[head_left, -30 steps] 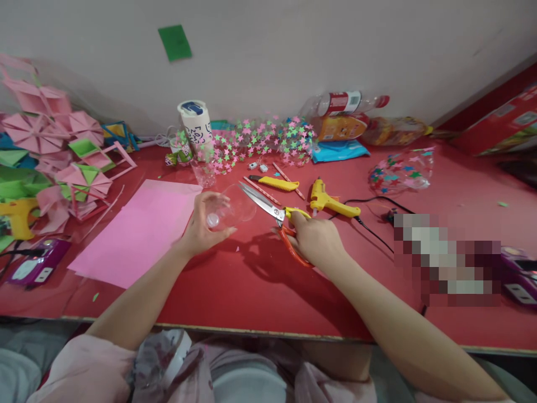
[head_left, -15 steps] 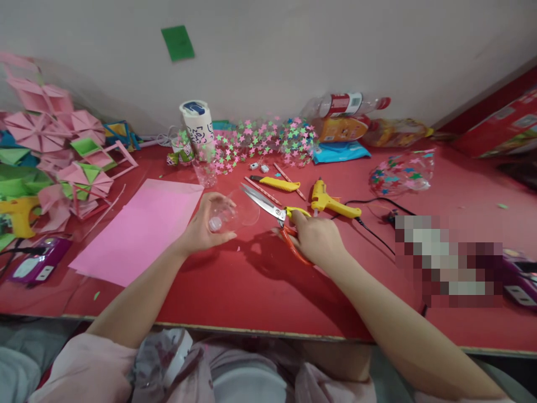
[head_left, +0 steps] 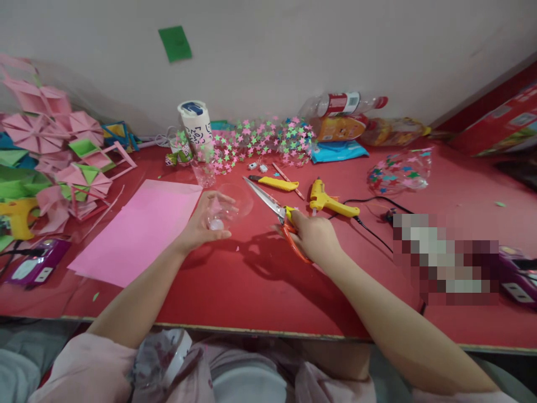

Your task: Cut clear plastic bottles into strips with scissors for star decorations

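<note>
My left hand (head_left: 205, 222) is curled around a clear plastic bottle top (head_left: 237, 201), its wide cut end turned to the right. A whitish cap (head_left: 216, 224) shows near my palm. In my right hand (head_left: 316, 235) is a pair of scissors (head_left: 268, 202) with orange and yellow handles. Their blades lie together and point up and left, beside the bottle top's wide end. Whether they touch the plastic, I cannot tell. A yellow utility knife (head_left: 277, 183) lies just beyond the blades.
Pink paper (head_left: 138, 229) lies left of my hands. A yellow glue gun (head_left: 331, 200) with a black cord is at the right. Star-covered clear plastic (head_left: 260, 140), a white cup (head_left: 196, 126) and bottles (head_left: 344, 104) line the wall. Folded-paper pieces (head_left: 37, 134) pile up far left.
The scissor blades have closed from a slight gap. My left hand has turned a little, and the bottle top's wide end has shifted up and left.
</note>
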Tool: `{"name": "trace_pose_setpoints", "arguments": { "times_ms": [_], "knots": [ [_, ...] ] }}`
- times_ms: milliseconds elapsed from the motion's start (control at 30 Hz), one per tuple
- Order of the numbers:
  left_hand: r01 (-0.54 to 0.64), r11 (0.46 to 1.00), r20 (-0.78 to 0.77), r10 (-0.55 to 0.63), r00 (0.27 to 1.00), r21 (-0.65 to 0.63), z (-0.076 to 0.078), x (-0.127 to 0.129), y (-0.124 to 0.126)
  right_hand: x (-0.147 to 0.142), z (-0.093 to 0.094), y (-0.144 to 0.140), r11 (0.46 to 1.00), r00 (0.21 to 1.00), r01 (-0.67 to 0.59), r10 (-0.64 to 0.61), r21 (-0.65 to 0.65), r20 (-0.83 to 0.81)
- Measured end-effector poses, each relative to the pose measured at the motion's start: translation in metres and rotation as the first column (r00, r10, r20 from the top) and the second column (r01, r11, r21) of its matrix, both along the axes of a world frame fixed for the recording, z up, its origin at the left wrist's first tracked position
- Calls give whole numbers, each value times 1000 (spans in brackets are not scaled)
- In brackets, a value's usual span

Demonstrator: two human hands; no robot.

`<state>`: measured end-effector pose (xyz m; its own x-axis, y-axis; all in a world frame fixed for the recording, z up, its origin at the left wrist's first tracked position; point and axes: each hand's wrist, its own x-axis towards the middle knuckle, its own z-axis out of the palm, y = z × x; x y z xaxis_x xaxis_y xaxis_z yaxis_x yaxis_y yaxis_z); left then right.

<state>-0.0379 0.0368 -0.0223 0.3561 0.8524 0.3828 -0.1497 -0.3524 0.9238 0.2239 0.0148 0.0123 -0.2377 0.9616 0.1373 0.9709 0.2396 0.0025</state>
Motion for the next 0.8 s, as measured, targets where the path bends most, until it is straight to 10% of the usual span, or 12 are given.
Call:
{"name": "trace_pose_setpoints", "arguments": {
  "times_ms": [267,800],
  "knots": [
    [111,954,215,-51,975,-279,5,2,2,3,-2,6,992,972,74,-95,-102,-214],
    [42,958,152,2,988,-283,4,2,0,-5,2,-3,993,994,-8,-5,-114,-110]
  ]
}}
